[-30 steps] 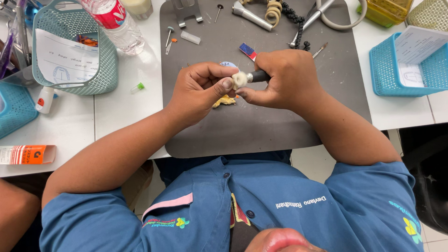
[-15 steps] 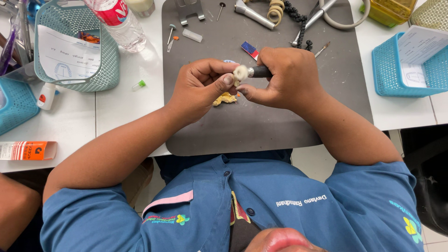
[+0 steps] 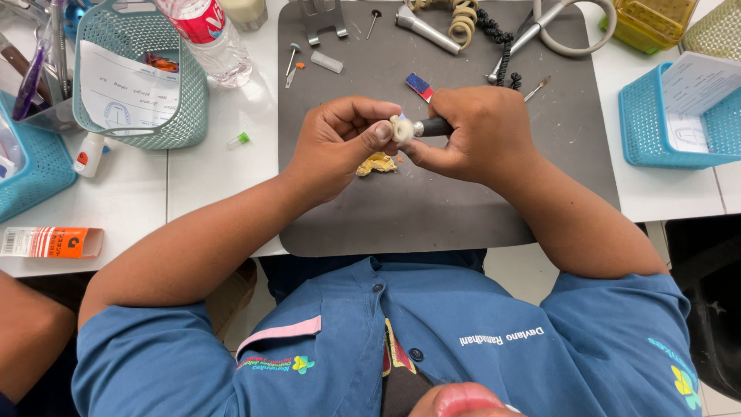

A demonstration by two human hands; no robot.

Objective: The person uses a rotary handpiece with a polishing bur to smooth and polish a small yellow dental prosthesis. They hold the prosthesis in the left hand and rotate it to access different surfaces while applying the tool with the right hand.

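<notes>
1. Right hand (image 3: 482, 131): fist closed round a dark handpiece (image 3: 434, 127), held level over the grey work mat (image 3: 432, 208). The tool's tip carried a pale, round buffing wheel (image 3: 400, 128), pointed toward the other hand.
2. Left hand (image 3: 340, 143): fingers curled, thumb tip pressed against the buffing wheel. Whether anything small was pinched behind the wheel could not be told.
3. Yellowish, irregular piece (image 3: 377, 163): lay on the mat just below the two hands, partly hidden by the left hand; not gripped by either.
4. Small blue-and-red block (image 3: 420, 86): lay on the mat just above the right hand.
5. Far edge of mat: a metal clamp (image 3: 323, 17), a silver handpiece (image 3: 428, 28) with a coiled cord (image 3: 465, 17), a clear short tube (image 3: 326, 62) and several pin-like burs (image 3: 292, 55).
6. Teal mesh basket (image 3: 174, 116): stood on the white table (image 3: 208, 193) left of the mat, with a printed paper sheet (image 3: 127, 93) inside; a clear plastic bottle (image 3: 210, 38) stood beside it.
7. Blue tray (image 3: 644, 127): lay right of the mat, holding a paper.
8. Orange carton (image 3: 52, 242): lay at the near left table edge.
9. White small bottle (image 3: 90, 154): stood near the basket's foot.
</notes>
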